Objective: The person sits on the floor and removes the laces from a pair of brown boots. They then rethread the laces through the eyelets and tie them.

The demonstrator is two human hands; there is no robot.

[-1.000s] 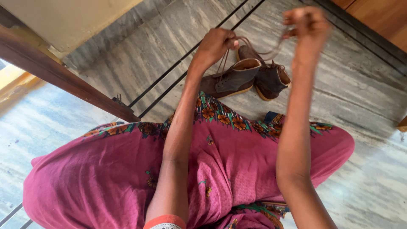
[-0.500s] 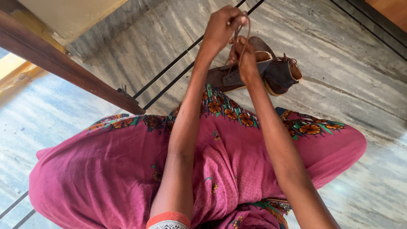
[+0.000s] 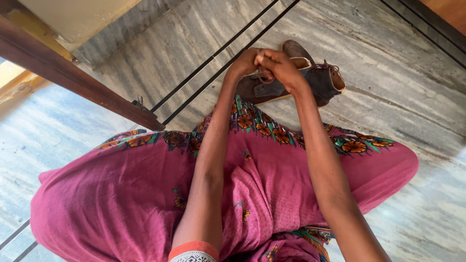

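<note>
Two dark brown lace-up shoes stand side by side on the grey stone floor beyond my knees. Over the nearer shoe point(image 3: 264, 90) my left hand point(image 3: 245, 63) and my right hand point(image 3: 279, 68) are pressed together, fingers pinched on its brown laces point(image 3: 263, 77). The other shoe point(image 3: 324, 80) sits just to the right, its laces tied in a small bow, untouched. My lap is covered by a magenta skirt point(image 3: 145, 194) with an orange flower border.
A dark wooden beam point(image 3: 73, 82) runs diagonally at the left, ending near my left knee. Black strips point(image 3: 204, 63) cross the grey floor point(image 3: 388, 58) at an angle. A wooden edge point(image 3: 451, 9) shows at the top right corner.
My hands were apart and raised, pulling the laces out wide. They came together and dropped low onto the nearer shoe.
</note>
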